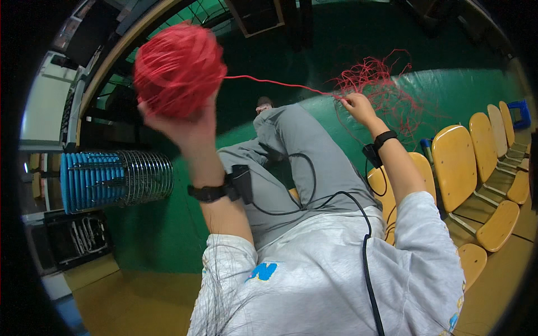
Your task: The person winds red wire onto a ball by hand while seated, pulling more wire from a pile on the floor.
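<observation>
A large ball of red cord (pixel 178 67) is held up at the upper left by my left hand (pixel 188 120), whose fingers curve round its underside. From the ball a single red strand (pixel 274 82) runs across to my right hand (pixel 360 107). The right thumb and fingertips pinch that strand, above my right knee. Just beyond the right hand, a loose tangle of red cord (pixel 381 84) spreads over the green floor. Slight blur softens the ball and the left hand, and the left fingers behind the ball are hidden.
Wooden chairs (pixel 455 168) stand in a row on the right. At left is a stack of blue stools with metal legs (pixel 120 178), with a black crate (pixel 78 238) below it. Black cables (pixel 367 269) run over my lap from the wrist-worn devices (pixel 242 183).
</observation>
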Motion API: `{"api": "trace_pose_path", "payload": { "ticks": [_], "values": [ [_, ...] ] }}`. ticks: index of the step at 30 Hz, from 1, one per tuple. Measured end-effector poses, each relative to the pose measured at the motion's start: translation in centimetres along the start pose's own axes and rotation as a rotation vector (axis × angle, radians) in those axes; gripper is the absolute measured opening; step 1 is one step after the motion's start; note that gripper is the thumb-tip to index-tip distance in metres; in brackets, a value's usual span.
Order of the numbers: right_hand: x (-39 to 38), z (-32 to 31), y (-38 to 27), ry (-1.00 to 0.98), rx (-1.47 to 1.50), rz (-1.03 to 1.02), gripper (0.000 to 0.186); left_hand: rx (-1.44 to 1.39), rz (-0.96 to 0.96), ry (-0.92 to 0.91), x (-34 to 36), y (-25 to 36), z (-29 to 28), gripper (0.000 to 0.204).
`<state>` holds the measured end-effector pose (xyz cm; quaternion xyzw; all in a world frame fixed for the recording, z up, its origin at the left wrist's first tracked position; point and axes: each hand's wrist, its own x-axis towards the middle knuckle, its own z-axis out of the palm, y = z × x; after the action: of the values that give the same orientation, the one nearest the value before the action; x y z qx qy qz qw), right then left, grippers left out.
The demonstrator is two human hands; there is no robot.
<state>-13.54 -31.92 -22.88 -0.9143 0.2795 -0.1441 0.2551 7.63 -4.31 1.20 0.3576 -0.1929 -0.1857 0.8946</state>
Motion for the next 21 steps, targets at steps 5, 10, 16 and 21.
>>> {"api": "trace_pose_path", "payload": {
  "ticks": [5, 10, 16, 21],
  "values": [
    [1.1, -1.4, -0.6, 0.356, -0.139, -0.339, 0.012, 0.046, 0.102, 0.016, 1.0, 3.9, -3.1, 0.095],
    [2.7, -2.0, -2.2, 0.315, -0.095, -0.283, 0.024, 0.129, 0.165, 0.089, -0.2, 6.1, -5.2, 0.088],
    [1.5, -0.5, -3.8, 0.175, 0.054, -0.004, 0.070, 0.146, 0.214, 0.198, -2.5, 8.9, -7.9, 0.087],
    [0.6, -0.4, -6.9, -0.259, 0.370, 0.347, 0.068, 0.203, 0.261, 0.320, -4.5, 10.7, -9.8, 0.087]
  ]
}}
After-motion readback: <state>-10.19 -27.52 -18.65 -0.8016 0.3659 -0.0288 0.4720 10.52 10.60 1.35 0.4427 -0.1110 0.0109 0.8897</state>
